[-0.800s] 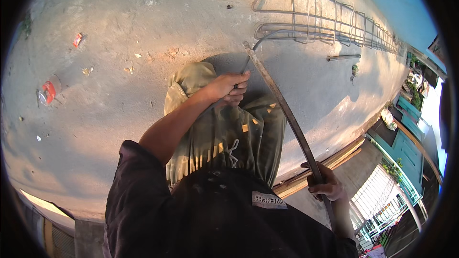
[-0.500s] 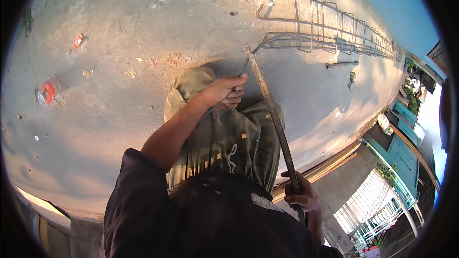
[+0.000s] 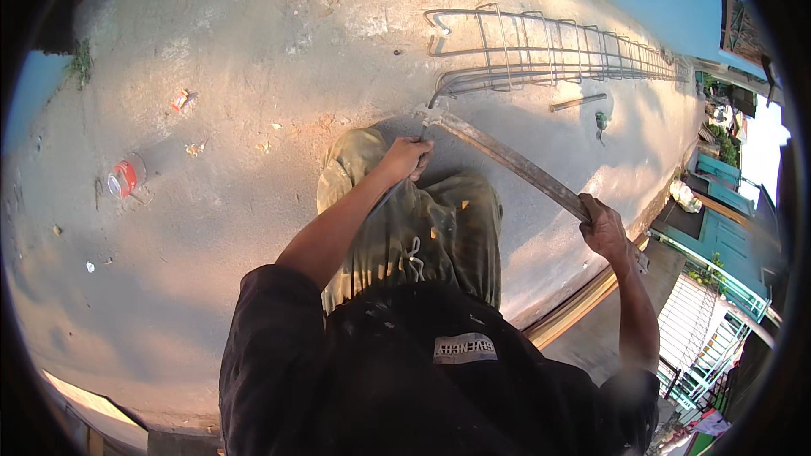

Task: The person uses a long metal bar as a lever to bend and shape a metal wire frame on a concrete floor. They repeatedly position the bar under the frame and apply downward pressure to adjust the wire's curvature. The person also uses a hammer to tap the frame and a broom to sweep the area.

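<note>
My left hand is closed around a thin steel rod, in front of my knees. From the fist, the rod runs up to the notched head of a long rusty rebar bending bar. My right hand grips that bar near its other end, out to the right, with the arm nearly straight. The bar slants from its head beside the left fist down to the right. Just beyond its head lies the near end of a long rebar cage, close to the rod; whether they join I cannot tell.
A short metal pipe lies on the concrete ground below the cage. To the left are a red and clear plastic container and an orange wrapper. Wooden planks run along the right edge, near a turquoise structure.
My right hand has swung the bar outward, up and to the right, away from my hip. The bar's head stays by the left fist, which keeps its grip. The view has shifted slightly.
</note>
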Motion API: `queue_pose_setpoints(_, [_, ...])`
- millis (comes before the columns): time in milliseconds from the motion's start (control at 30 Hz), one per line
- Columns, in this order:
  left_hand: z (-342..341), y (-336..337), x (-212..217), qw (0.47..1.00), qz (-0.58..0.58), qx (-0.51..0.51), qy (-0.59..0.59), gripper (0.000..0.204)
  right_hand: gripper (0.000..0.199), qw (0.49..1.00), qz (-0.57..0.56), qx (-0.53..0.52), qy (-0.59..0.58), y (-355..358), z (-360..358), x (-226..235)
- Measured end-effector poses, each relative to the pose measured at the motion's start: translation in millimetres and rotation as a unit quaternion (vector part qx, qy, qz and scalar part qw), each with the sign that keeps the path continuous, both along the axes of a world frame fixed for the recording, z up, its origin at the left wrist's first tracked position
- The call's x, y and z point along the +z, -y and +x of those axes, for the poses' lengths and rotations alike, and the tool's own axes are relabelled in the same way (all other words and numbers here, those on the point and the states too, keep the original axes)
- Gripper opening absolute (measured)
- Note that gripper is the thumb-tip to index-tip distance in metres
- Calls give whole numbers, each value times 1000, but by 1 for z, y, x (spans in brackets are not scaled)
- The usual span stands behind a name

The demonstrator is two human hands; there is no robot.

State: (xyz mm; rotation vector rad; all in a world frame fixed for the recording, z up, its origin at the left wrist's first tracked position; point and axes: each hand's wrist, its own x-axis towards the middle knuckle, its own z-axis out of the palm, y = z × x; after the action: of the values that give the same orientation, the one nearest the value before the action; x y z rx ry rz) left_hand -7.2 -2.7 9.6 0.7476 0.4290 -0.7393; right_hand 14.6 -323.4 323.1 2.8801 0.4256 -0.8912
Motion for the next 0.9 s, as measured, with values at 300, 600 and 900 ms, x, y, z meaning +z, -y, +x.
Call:
queue_pose_setpoints(300, [38, -45, -22, 868, 367, -105, 318, 17, 36, 913, 226, -338, 29, 69, -176, -63])
queue_pose_setpoints(600, [125, -119, 0, 931, 297, -173, 120, 14, 23, 752, 459, -473, 30, 90, -262, -186])
queue_pose_setpoints(900, [40, -46, 115, 629, 672, -257, 295, 26, 30, 789, 336, -513, -24, 148, -265, -271])
